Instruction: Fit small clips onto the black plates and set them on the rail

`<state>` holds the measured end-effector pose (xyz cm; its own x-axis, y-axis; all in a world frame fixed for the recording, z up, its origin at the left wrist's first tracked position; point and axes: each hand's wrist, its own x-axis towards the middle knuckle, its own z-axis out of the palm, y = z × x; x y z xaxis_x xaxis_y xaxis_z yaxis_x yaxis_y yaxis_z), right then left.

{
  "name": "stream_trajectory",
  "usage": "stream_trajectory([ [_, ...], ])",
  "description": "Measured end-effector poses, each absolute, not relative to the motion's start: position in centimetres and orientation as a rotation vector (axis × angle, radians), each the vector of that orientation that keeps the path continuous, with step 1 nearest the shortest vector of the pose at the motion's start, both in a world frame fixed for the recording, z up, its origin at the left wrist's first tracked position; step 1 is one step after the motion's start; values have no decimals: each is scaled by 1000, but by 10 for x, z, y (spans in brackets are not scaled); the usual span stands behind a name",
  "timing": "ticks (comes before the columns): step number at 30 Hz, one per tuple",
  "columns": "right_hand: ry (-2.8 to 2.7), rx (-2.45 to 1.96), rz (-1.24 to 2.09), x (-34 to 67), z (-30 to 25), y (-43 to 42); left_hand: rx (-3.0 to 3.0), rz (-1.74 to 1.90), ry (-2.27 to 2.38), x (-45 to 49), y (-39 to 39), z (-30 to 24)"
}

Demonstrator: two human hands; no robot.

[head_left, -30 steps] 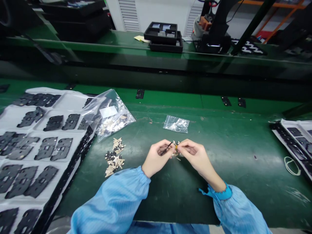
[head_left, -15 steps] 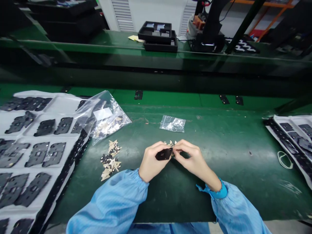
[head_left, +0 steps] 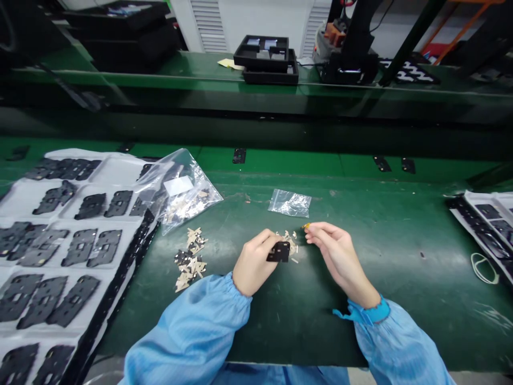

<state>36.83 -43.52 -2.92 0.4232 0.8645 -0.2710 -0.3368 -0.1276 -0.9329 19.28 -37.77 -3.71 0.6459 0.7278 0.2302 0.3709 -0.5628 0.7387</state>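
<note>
My left hand (head_left: 254,262) pinches a flat black plate (head_left: 279,252) with small cut-outs, held above the green table. Just to the right, my right hand (head_left: 331,248) has thumb and fingers closed on a small yellowish piece (head_left: 306,226), apart from the plate. Between the hands lies a small pile of light metal pieces (head_left: 292,246), partly hidden behind the plate. Left of my left hand is a larger heap of tan and black metal pieces (head_left: 191,262). A clear bag of similar pieces (head_left: 186,195) and a small zip bag (head_left: 290,203) lie farther back.
A white-lined tray of black plates (head_left: 80,224) fills the left side; another tray (head_left: 476,214) stands at the right edge. Single black plates (head_left: 239,155) lie on the green strip behind. A pale loop (head_left: 484,268) rests near the right tray. Black boxes (head_left: 264,64) stand on the shelf.
My right hand has moved right, away from the plate, and now shows a small yellowish piece at its fingertips. The plate in my left hand is turned, showing more of its face.
</note>
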Motion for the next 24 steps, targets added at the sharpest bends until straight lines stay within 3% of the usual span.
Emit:
stream_trajectory([
  [6,-785,-1475,1017,360,-32,-434,2458,508,1034,190,-380,-36],
  [14,-934,-1412,1019,346,-34,-440,2059,930,883,197,-391,-27],
  [24,-1073,-1384,877,340,-28,-444,1944,979,755,197,-396,-34],
])
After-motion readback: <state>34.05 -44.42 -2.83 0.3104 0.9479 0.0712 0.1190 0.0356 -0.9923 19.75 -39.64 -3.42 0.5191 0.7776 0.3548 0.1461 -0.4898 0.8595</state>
